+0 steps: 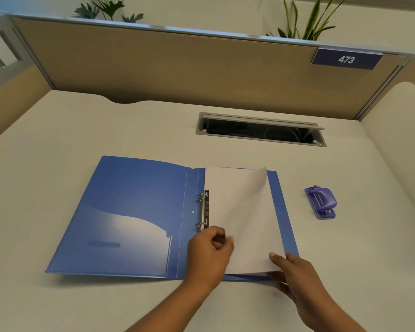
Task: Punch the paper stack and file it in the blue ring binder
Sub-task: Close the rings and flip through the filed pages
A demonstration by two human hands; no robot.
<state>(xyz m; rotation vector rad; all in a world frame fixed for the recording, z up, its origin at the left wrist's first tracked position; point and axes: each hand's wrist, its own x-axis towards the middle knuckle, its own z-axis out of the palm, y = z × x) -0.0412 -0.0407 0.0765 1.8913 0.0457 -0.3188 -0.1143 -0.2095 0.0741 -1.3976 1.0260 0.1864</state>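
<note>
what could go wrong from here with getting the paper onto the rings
1. The paper lies with its left edge by the rings, threading unclear; misaligned holes could tear if pushed.
2. Its far corner curls up, so sheets may slip out of line.
3. The left hand works right at the lower ring; a snapping ring might nip fingers.

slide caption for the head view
The paper stack, held by left hand and right hand, over the open blue ring binder, purple hole punch aside

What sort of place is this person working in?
Most likely an office cubicle: a pale desk walled by tan partition panels, a plate reading 473 on the panel, and a cable hatch set into the desk top.
</note>
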